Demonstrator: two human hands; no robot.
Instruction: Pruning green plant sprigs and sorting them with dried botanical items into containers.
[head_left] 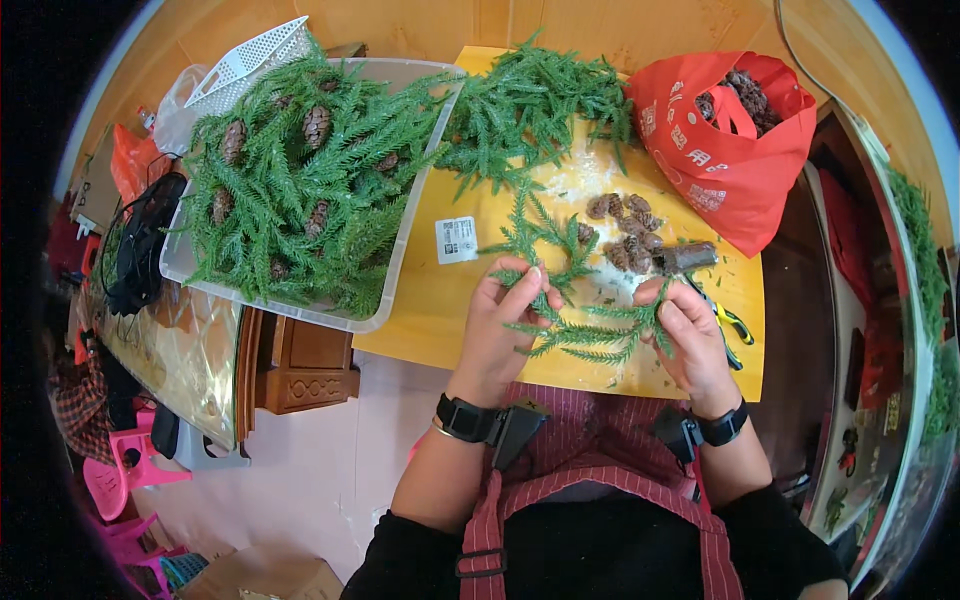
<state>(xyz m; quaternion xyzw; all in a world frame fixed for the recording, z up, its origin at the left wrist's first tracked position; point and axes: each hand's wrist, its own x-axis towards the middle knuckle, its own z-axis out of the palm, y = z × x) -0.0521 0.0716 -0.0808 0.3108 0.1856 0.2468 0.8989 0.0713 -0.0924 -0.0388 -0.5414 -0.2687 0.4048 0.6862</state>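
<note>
My left hand (495, 325) pinches a green artificial pine sprig (523, 232) between thumb and fingers, above the yellow board. The fingers of my right hand (695, 345) are closed on another pine sprig (605, 340), whose needled twigs reach left toward my left hand. Whether the two sprigs are joined I cannot tell. Just beyond my hands lie several brown pine cones (627, 232) and a dark brown cylinder (688, 257). Beside my right hand rest yellow-and-black handled pliers (735, 325), partly hidden by the hand.
A clear plastic bin (392, 290) full of pine sprigs and cones stands at the left. More loose sprigs (545, 100) are heaped at the back. A red bag (690, 150) with cones is at the back right. A white label (457, 240) lies on the yellow board (420, 320).
</note>
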